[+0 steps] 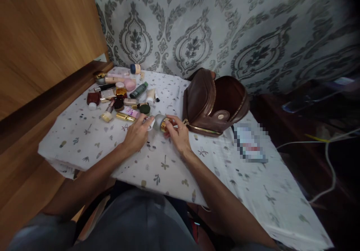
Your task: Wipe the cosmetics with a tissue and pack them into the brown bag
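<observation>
Could lose the frosted jar (159, 120) first of all, through a slip at the smooth gold cap (165, 124), grasped by the right hand (177, 132) at that end only. Looks tipped toward its side, so could roll left on a loosened hold, perhaps knocking the dark green round item (144, 109) or the gold tube (125, 117) near the left hand (138, 133). Might snag the right knuckles on the brown bag (198, 97), just beside on the right with its mouth gaping, through a careless sweep that way. Might also drag the patterned cloth (164, 164) under a leaning forearm, shifting everything laid on top.

At the right hand: fingers bent and parted only enough to span the gold cap, closed on it with thumb and fingertips. At the left hand: fingers loosely curled, thumb and index close together, apparently grasping a small white item (151, 123); cannot tell its kind, nor the exact bend of the fingers tucked underneath.

Between both hands, then, the frosted jar: left of the brown bag, right of and slightly nearer than the cluttered cosmetics (121, 93). Cannot tell from this angle whether resting on the cloth or slightly lifted.
</observation>
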The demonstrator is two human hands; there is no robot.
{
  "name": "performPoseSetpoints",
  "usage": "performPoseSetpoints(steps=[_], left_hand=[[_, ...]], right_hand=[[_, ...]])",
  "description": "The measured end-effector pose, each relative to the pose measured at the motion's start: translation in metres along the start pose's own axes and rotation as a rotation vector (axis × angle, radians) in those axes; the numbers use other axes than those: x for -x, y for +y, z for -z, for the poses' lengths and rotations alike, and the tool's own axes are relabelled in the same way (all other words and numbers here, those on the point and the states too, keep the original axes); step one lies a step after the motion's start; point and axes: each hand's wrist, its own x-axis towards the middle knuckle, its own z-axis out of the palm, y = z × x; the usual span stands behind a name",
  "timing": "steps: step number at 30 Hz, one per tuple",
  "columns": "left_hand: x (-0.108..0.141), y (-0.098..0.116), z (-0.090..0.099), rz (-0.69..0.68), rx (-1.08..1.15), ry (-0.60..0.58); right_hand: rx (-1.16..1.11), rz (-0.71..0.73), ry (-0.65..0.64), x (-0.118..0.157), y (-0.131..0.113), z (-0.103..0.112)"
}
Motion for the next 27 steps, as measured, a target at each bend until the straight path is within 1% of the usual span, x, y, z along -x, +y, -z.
performPoseSetpoints(steps=[3, 6, 8, 12, 14, 16, 18, 20, 22, 24, 27], left_hand=[[-0.003, -0.007, -0.003, -0.012, 0.064, 0.030], [-0.001, -0.005, -0.005, -0.010, 0.067, 0.055], [0.003, 0.000, -0.006, -0.039, 0.032, 0.074], [0.012, 0.012, -0.008, -0.152, -0.069, 0.111], [0.013, 0.014, -0.009, -0.196, -0.088, 0.111], [0.011, 0.010, -0.009, -0.195, -0.086, 0.097], [0.007, 0.003, -0.008, -0.148, -0.061, 0.088], [0.004, -0.003, -0.009, -0.102, -0.020, 0.095], [0.005, -0.003, -0.010, -0.108, 0.014, 0.113], [0.009, 0.001, -0.013, -0.166, 0.027, 0.116], [0.015, 0.009, -0.017, -0.253, 0.051, 0.086]], right_hand=[[0.051, 0.048, 0.003, -0.002, 0.002, 0.001], [0.107, 0.098, 0.011, -0.003, 0.005, 0.002], [0.116, 0.093, 0.004, -0.003, 0.004, 0.002], [0.134, 0.073, -0.009, 0.000, -0.002, 0.002], [0.166, 0.075, 0.003, 0.000, -0.004, 0.003], [0.198, 0.058, 0.014, 0.000, -0.005, 0.004], [0.215, 0.031, 0.024, -0.001, -0.004, 0.005], [0.194, 0.008, 0.025, -0.001, -0.003, 0.004], [0.133, -0.020, 0.015, -0.002, -0.002, 0.002], [0.033, -0.080, -0.003, -0.003, -0.001, 0.001], [-0.122, -0.210, -0.024, -0.006, -0.001, 0.001]])
